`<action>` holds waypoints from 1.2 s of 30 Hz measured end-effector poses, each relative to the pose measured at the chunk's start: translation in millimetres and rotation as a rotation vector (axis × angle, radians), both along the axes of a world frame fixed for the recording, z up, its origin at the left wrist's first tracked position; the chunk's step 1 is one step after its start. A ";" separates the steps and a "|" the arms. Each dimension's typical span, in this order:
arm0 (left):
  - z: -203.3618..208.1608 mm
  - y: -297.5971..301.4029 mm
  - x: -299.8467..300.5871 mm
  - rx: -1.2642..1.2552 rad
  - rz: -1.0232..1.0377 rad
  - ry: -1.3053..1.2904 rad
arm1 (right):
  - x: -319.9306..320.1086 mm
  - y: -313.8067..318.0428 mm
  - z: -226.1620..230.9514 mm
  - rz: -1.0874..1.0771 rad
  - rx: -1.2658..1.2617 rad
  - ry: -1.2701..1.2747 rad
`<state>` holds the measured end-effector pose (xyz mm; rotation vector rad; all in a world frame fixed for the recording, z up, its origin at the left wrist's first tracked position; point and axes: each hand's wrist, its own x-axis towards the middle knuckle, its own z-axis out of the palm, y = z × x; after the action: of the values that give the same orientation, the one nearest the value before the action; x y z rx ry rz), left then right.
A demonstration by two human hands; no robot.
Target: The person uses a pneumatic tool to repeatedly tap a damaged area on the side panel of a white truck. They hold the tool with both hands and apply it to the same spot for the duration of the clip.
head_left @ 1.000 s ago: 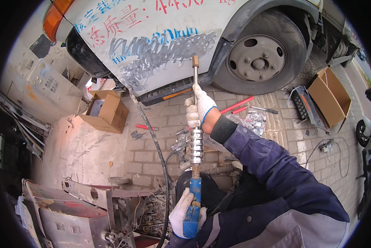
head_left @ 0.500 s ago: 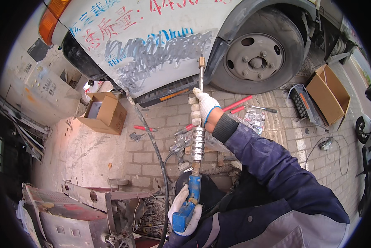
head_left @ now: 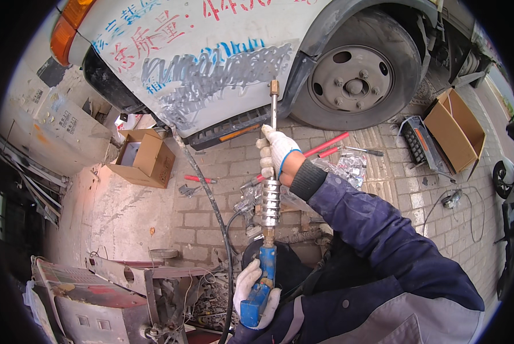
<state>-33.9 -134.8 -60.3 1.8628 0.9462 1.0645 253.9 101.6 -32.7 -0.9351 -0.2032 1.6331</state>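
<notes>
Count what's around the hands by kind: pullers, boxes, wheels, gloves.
Pullers: 1, the slide-hammer tool, gripped by both hands.
Boxes: 2, one cardboard box at left, one open box at right.
Wheels: 1, the wheel.
Gloves: 2, on the left hand and right hand.
Total: 6

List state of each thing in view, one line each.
slide-hammer puller: upright, tip at sanded panel
right hand: gloved, gripping the rod
left hand: gloved, gripping blue handle
small cardboard box: open
large cardboard box: open, flaps up
truck panel: paint ground bare
</notes>
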 end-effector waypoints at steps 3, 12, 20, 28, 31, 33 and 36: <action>1.8 4.7 1.9 0.141 -0.004 0.036 | -0.1 0.6 -1.5 0.000 -0.008 -0.020; 4.2 16.7 2.9 0.188 -0.049 0.057 | -0.9 -0.4 1.2 -0.006 -0.011 -0.050; 7.8 18.9 0.4 0.180 -0.048 0.123 | -4.8 -0.6 -3.2 -0.034 -0.009 -0.080; 1.4 15.7 0.1 0.150 -0.026 0.017 | -5.7 -6.9 -9.4 -0.034 0.059 -0.141; 1.4 17.8 -1.8 0.167 -0.056 0.020 | -22.9 -30.6 -28.8 0.044 0.040 -0.105; 2.3 16.7 -2.4 0.163 -0.043 0.005 | -28.9 -45.3 -38.4 0.099 0.000 0.161; 4.5 12.7 -0.7 0.179 -0.044 0.027 | -19.3 -39.6 -24.2 0.129 0.008 0.134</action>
<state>-34.6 -122.1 -55.8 2.0386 0.8441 1.1315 234.7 62.1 -56.8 -0.8173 -0.1811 1.8058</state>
